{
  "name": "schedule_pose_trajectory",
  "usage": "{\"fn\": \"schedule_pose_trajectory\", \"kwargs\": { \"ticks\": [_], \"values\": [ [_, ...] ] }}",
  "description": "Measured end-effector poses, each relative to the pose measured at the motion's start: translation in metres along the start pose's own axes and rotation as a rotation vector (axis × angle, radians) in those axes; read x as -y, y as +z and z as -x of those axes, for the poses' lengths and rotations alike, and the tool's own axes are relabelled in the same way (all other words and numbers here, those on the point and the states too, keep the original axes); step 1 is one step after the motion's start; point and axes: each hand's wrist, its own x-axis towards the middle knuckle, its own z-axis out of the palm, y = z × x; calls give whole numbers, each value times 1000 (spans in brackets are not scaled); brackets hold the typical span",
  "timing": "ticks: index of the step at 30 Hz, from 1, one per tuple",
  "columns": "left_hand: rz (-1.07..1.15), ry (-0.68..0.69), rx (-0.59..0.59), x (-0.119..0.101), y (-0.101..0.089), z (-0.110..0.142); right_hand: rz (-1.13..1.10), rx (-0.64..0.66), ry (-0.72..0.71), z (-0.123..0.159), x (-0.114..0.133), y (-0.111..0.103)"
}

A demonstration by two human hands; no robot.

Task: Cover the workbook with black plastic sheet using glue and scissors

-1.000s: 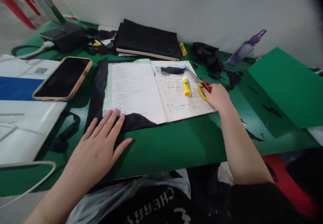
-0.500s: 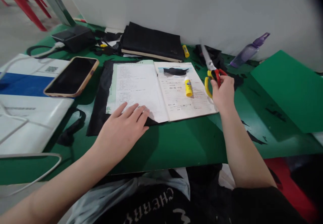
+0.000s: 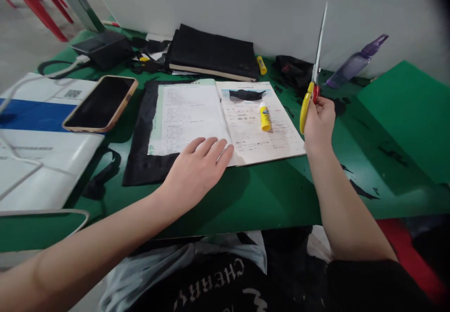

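Observation:
Fingers spread, my left hand (image 3: 197, 169) lies over the lower edge of the open book (image 3: 190, 110). Black cover material (image 3: 138, 162) shows along the book's left and lower left sides. My right hand (image 3: 319, 124) grips the scissors (image 3: 314, 80) by their yellow and red handles, right of the book. Their blades point up and look closed together. On the right page lie a yellow glue stick (image 3: 265, 117) without its cap and a scrap of black material (image 3: 247, 95).
A black-covered book (image 3: 214, 52) lies at the back, beside a yellow cap (image 3: 261, 65). A phone (image 3: 101, 103) rests on a white and blue packet (image 3: 31, 157) at left. A purple spray bottle (image 3: 353, 63) and a green board (image 3: 408, 120) are at right.
My left hand has slid right along the book's lower edge, toward the middle. My right hand has moved slightly right and turned the scissors so the blades point more upright.

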Motion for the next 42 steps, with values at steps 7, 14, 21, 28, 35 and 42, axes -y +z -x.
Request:
{"fn": "schedule_pose_trajectory", "kwargs": {
  "ticks": [7,14,21,28,35,42],
  "values": [
    [-20,137,-90,7,1,0,-243,-42,81,5,18,-7],
    [66,139,-147,16,6,8,-91,-4,-2,12,26,-8],
    [292,-49,-89,8,-1,15,-136,33,31,15,31,-9],
    [581,-176,55,-34,-26,57,-88,45,0,17,32,-6],
    [275,-198,120,-41,-9,76,60,51,36,18,42,-19],
    [182,-393,110,-25,-9,103,268,151,256,6,23,-28]
  ]
}}
